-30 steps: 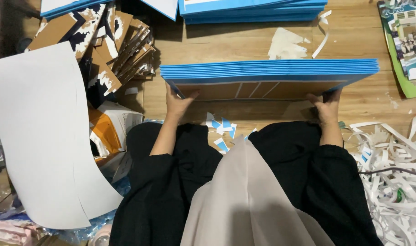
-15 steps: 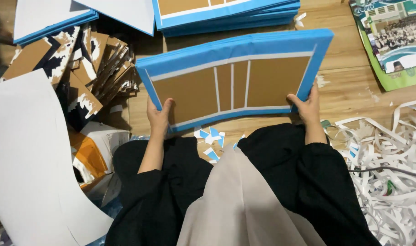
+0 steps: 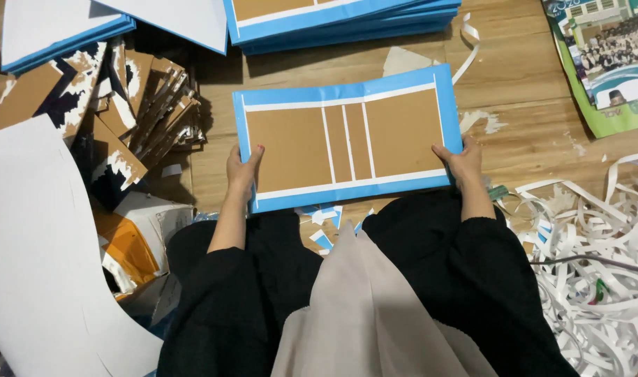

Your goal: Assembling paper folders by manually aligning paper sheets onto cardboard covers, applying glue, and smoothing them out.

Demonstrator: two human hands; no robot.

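Blue-edged cardboard cover [image 3: 347, 139] was clamped at both ends by left hand [image 3: 241, 169] and right hand [image 3: 462, 159]; uneven grip risked bending it.

Folder cover [image 3: 347, 136]: matt brown cardboard, smooth blue paper edging, white paper strips; floor [image 3: 528, 132]: grained wood, slight sheen; paper shreds [image 3: 598, 279]: white, curled; torn cardboard scraps [image 3: 137, 105]: rough

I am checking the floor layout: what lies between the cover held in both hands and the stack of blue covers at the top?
In the head view, mostly bare wooden floor separates the held cover from the stack, with one white paper scrap near the cover's upper right edge.
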